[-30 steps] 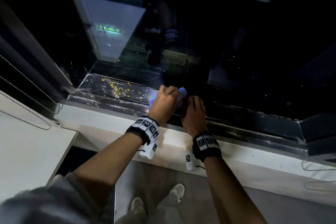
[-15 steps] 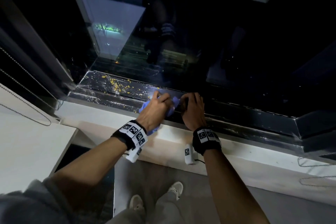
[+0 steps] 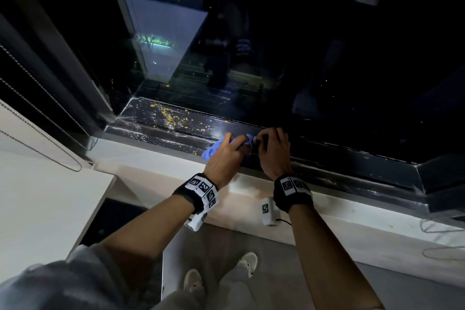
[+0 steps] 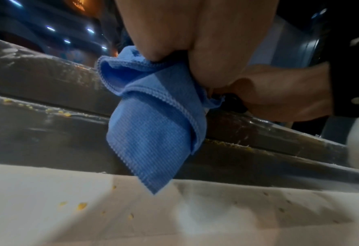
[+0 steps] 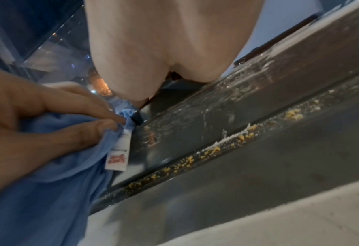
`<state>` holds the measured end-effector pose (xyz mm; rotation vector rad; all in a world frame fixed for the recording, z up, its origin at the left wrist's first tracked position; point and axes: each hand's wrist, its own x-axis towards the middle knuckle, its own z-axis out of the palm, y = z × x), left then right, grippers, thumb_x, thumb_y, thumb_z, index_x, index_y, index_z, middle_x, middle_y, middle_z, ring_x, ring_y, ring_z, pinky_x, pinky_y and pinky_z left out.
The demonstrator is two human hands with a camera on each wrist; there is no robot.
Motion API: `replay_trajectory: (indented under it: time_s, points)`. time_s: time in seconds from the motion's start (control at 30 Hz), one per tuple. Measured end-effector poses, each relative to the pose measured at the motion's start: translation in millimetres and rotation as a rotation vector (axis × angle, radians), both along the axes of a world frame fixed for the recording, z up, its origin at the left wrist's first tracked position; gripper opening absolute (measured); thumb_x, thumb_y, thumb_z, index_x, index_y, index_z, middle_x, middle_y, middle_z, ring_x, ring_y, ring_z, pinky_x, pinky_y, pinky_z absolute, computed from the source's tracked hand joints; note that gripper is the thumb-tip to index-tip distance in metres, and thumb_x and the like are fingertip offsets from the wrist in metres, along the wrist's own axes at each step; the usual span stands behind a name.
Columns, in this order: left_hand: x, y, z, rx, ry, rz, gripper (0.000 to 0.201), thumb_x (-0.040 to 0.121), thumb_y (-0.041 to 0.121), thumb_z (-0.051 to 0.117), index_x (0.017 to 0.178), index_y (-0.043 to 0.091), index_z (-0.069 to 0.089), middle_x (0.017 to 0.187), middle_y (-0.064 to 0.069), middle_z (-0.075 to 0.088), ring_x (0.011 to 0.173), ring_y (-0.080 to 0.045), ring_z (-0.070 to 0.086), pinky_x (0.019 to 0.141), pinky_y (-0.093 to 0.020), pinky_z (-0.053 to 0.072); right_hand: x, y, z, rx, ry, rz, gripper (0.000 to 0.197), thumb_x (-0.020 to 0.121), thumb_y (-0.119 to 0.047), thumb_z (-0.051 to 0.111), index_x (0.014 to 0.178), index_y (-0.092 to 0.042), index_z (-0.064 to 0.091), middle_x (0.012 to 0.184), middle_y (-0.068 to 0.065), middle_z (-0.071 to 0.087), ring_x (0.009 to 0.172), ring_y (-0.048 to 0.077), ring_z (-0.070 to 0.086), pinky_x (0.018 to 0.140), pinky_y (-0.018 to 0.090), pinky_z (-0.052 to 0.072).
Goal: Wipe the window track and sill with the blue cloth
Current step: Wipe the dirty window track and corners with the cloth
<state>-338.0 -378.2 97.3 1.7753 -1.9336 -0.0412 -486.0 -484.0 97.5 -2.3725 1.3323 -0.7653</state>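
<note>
My left hand [image 3: 226,153] grips the bunched blue cloth [image 3: 210,151] over the dark window track [image 3: 156,131]. In the left wrist view a corner of the cloth [image 4: 153,133] hangs down to the white sill [image 4: 48,208]. My right hand [image 3: 273,153] sits right beside it, fingers curled round a small dark object [image 5: 136,118] that touches the cloth; a bright light spot lies on the track just left of the hands. The cloth's white label [image 5: 118,156] shows in the right wrist view. Yellow crumbs [image 3: 168,116] are scattered on the track to the left and line its groove [image 5: 216,149].
Dark glass [image 3: 327,58] rises straight behind the track. A white counter [image 3: 37,196] with a bead chain [image 3: 50,156] stands at the left. More cord loops [image 3: 440,226] lie on the sill at far right. My feet [image 3: 246,264] stand on the floor below.
My left hand has drawn the cloth back toward the sill's edge, and a corner now hangs out at its left. The right hand stays close beside it.
</note>
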Motion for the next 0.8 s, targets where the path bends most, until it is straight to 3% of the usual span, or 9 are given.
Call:
replay_trajectory:
  time_s: [0.07, 0.13, 0.23, 0.43, 0.53, 0.6, 0.67, 0.73, 0.8]
  points:
    - [1, 3, 8, 0.015, -0.014, -0.079, 0.041, 0.095, 0.018, 0.037, 0.111, 0.013, 0.075, 0.125, -0.002, 0.064, 0.099, -0.029, 0.05, 0.078, -0.039, 0.052, -2, 0, 2, 0.011, -0.005, 0.017, 0.018, 0.089, -0.009, 0.066, 0.102, -0.021, 0.062, 0.116, 0.004, 0.057, 0.107, 0.03, 0.052, 0.092, 0.043, 0.039]
    - [10, 2, 16, 0.046, 0.012, -0.083, 0.033, 0.095, 0.012, 0.048, 0.114, 0.013, 0.075, 0.125, -0.007, 0.064, 0.105, -0.029, 0.049, 0.086, -0.04, 0.051, -4, 0, 2, 0.002, -0.004, 0.044, 0.02, 0.087, -0.008, 0.065, 0.104, -0.02, 0.062, 0.117, 0.005, 0.057, 0.107, 0.031, 0.052, 0.092, 0.045, 0.04]
    - [25, -6, 13, -0.013, 0.025, 0.052, 0.022, 0.095, 0.012, 0.064, 0.114, 0.02, 0.073, 0.123, -0.003, 0.061, 0.102, -0.031, 0.048, 0.085, -0.042, 0.049, -2, -1, 0, -0.007, -0.014, 0.015, 0.009, 0.098, -0.015, 0.061, 0.105, -0.019, 0.063, 0.116, 0.006, 0.058, 0.107, 0.032, 0.054, 0.094, 0.047, 0.042]
    - [4, -1, -1, 0.026, 0.057, 0.02, 0.042, 0.074, 0.0, 0.077, 0.107, 0.026, 0.072, 0.117, 0.003, 0.06, 0.095, -0.025, 0.044, 0.083, -0.036, 0.045, -2, -3, -2, -0.014, -0.044, 0.011, 0.003, 0.101, -0.02, 0.059, 0.1, -0.021, 0.062, 0.113, 0.005, 0.059, 0.105, 0.032, 0.055, 0.094, 0.047, 0.042]
    - [13, 7, 10, 0.007, 0.083, -0.045, 0.015, 0.089, 0.01, 0.072, 0.093, 0.024, 0.073, 0.108, 0.001, 0.062, 0.092, -0.026, 0.049, 0.082, -0.04, 0.047, -4, -2, -1, 0.037, -0.072, 0.046, 0.002, 0.101, -0.022, 0.062, 0.102, -0.021, 0.062, 0.114, 0.003, 0.058, 0.108, 0.031, 0.057, 0.096, 0.044, 0.042]
    - [21, 15, 16, -0.001, 0.192, -0.021, 0.011, 0.099, 0.019, 0.066, 0.097, 0.023, 0.076, 0.105, -0.001, 0.065, 0.094, -0.026, 0.057, 0.087, -0.039, 0.049, -8, 0, 8, 0.1, -0.143, 0.05, 0.013, 0.099, -0.024, 0.066, 0.111, -0.021, 0.063, 0.118, 0.0, 0.058, 0.114, 0.028, 0.058, 0.1, 0.038, 0.043]
    - [24, 26, 27, -0.029, 0.393, 0.105, 0.012, 0.099, 0.023, 0.07, 0.108, 0.024, 0.078, 0.107, 0.003, 0.07, 0.098, -0.018, 0.065, 0.091, -0.032, 0.05, -10, 11, 25, 0.071, -0.246, 0.065, 0.022, 0.097, -0.021, 0.069, 0.118, -0.02, 0.062, 0.123, -0.002, 0.058, 0.118, 0.024, 0.059, 0.102, 0.034, 0.044]
    - [26, 35, 38, -0.034, 0.563, 0.263, 0.014, 0.095, 0.024, 0.077, 0.109, 0.027, 0.077, 0.108, 0.011, 0.074, 0.098, -0.005, 0.067, 0.089, -0.021, 0.05, -5, 36, 46, 0.042, -0.367, 0.123, 0.018, 0.098, -0.017, 0.068, 0.116, -0.02, 0.063, 0.12, -0.009, 0.059, 0.112, 0.021, 0.063, 0.1, 0.037, 0.05]
    - [26, 38, 48, -0.072, 0.817, 0.374, 0.02, 0.091, 0.021, 0.084, 0.108, 0.025, 0.075, 0.103, 0.012, 0.076, 0.096, -0.003, 0.07, 0.087, -0.018, 0.052, 5, 67, 64, 0.111, -0.447, 0.218, 0.006, 0.102, -0.017, 0.066, 0.106, -0.02, 0.067, 0.109, -0.014, 0.063, 0.103, 0.016, 0.066, 0.09, 0.042, 0.055]
